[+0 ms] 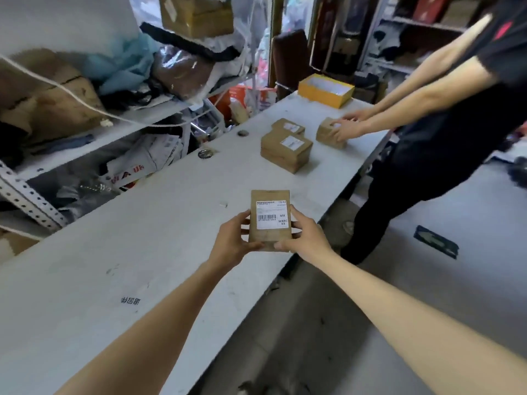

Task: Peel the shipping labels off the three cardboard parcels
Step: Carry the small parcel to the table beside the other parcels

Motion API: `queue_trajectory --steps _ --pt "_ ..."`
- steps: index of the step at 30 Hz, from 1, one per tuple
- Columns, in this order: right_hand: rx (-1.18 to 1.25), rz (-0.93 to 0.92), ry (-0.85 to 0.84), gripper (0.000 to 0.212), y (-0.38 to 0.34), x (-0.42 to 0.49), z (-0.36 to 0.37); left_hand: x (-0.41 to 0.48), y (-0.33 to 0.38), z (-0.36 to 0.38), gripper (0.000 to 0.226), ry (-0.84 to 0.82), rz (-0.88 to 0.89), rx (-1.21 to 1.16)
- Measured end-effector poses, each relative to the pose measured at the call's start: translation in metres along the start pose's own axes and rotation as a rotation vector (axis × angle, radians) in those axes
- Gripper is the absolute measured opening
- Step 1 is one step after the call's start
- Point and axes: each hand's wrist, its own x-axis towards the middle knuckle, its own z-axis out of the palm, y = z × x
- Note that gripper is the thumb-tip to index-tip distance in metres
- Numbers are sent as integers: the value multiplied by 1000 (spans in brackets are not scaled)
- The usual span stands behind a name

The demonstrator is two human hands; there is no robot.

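I hold a small brown cardboard parcel (269, 196) upright above the white table (159, 223), its white shipping label (272, 214) with a barcode facing me. My left hand (235, 238) grips its left edge and my right hand (302, 236) grips its right edge, both thumbs on the lower front. Farther along the table lies a stack of flat parcels (285, 149) with a label on top, and behind it another labelled parcel (288, 127).
Another person in black stands at the table's right side, both hands on a small cardboard box (330, 134). A yellow open box (326, 91) sits at the far end. Cluttered metal shelves (85, 115) line the left. Grey floor lies to the right.
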Motion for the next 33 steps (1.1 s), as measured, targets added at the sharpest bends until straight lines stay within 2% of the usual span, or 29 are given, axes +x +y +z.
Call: queue_trajectory --steps 7,14,19,26,33 --pt "30 226 366 107 50 -69 -71 25 55 92 89 -331 208 1" --pt "74 341 687 94 105 -187 -151 -7 134 222 87 -645 396 -4" --pt "117 424 918 100 142 -300 -203 -61 197 328 78 -870 496 11" --pt "150 515 1215 92 178 -461 -242 -172 270 456 89 -1140 712 33" --pt "283 537 1521 100 204 -573 -240 -270 307 540 97 -1375 749 25"
